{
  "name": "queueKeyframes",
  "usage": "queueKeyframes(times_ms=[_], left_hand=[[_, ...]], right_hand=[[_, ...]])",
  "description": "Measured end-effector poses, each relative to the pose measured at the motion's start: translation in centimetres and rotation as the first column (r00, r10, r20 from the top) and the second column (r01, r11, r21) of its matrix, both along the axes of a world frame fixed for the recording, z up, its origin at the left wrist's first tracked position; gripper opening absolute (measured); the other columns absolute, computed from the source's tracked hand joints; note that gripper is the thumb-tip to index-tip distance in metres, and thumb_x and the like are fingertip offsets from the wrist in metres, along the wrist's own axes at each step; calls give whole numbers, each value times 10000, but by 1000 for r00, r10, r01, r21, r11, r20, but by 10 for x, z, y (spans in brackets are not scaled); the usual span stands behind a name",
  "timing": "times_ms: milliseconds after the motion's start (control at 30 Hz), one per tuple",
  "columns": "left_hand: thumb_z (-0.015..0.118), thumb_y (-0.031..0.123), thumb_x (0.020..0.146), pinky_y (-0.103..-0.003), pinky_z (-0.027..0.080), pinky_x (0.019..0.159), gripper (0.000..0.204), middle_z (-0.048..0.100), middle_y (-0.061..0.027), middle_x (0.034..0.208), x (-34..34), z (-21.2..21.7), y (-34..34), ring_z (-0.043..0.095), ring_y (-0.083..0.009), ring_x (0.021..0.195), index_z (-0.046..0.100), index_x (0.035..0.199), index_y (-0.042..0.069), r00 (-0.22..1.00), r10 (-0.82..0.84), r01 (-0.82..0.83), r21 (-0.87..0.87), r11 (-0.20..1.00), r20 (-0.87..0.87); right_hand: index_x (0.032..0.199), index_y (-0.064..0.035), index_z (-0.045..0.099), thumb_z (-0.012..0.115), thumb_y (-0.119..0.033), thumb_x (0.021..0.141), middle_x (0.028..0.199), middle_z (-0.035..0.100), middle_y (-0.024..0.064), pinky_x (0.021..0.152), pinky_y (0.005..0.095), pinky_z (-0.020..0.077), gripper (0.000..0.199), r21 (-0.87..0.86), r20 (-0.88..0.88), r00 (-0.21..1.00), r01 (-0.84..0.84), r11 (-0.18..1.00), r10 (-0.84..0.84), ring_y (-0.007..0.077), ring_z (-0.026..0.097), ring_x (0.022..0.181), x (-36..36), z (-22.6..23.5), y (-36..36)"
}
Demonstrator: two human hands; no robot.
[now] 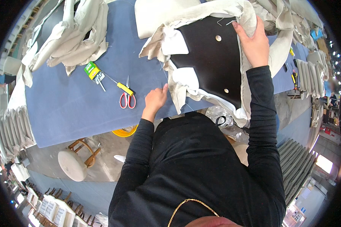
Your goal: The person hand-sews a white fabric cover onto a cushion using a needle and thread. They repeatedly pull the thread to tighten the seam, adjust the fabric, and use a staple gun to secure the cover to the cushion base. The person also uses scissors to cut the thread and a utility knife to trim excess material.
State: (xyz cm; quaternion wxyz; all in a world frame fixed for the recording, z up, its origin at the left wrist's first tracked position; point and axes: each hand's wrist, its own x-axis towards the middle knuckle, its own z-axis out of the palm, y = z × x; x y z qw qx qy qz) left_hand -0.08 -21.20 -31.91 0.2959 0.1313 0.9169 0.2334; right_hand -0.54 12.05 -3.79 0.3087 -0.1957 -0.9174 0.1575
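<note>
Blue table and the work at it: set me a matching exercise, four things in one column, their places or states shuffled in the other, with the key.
1. Scissors
2. Left hand
3. Black panel
4. Right hand

A. Between the scissors and the cloth
B. Gripping the cloth at its upper right
C. Red and white handles
D. Has two pale discs on it

Pairs: 1-C, 2-A, 3-D, 4-B
</note>
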Motion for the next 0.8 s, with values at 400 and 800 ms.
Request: queueKeyframes(times_ms=[400, 800], left_hand=[[604, 418, 1041, -571, 581, 813, 487, 767, -253, 987, 3, -9, 87, 744, -469, 921, 764, 974, -37, 984, -94, 106, 71, 992, -153], [754, 389, 934, -548, 574, 829, 384, 768, -219, 985, 21, -28, 88, 733, -441, 950, 757, 1090, 38, 979, 3, 43, 221, 974, -204]], right_hand=[[1457, -72, 549, 804, -547, 903, 1241, 743, 230, 965, 448, 563, 773, 49, -15, 999, -49, 998, 49, 406, 728, 1149, -3, 13, -33], [1529, -13, 476, 812, -186, 840, 1368, 640, 295, 1062, 472, 502, 786, -38, -9, 1000, -11, 999, 10, 460, 615, 1278, 12, 24, -52]])
